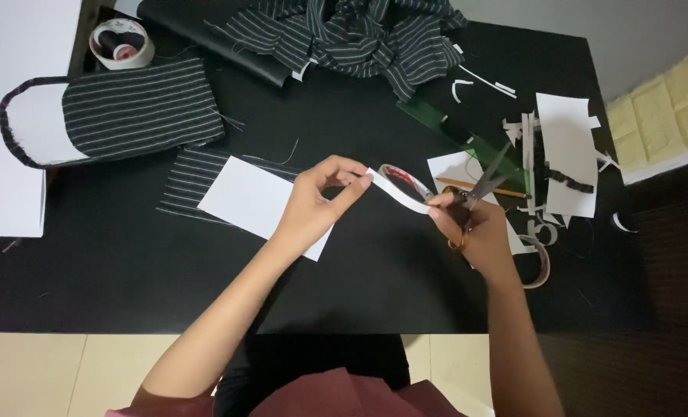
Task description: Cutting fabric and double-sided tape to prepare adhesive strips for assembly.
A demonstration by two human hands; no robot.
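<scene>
The left hand (313,202) pinched one end of a white tape strip (396,193) between thumb and fingertips, just left of the frame's centre, its fingers closed on the strip. The right hand (471,230), a little right of centre, held the other end of the strip with its fingertips while also gripping a pair of scissors (479,189), fingers through the handles and the blades pointing up and to the right. Whether the blades were parted or closed could not be told. The strip stretched between the two hands, above the black table (112,270), and ran back to a roll of tape (404,181) that sat just behind it, close to the right hand.

Under the left wrist lay a white card (255,202), resting partly on a flat piece of striped fabric (186,181). In the upper left of the frame lay a striped pouch-like piece with a white end (112,112), and above it a small round container holding thread spools (120,44). A heap of crumpled striped cloth (352,35) filled the top centre. To the right of the hands sat white paper sheets (568,150), narrow paper offcuts (487,81), a green ruler (452,131) and a pencil (479,185) lying under the scissors. A loop of tape or paper (541,266) lay just right of the right wrist.
</scene>
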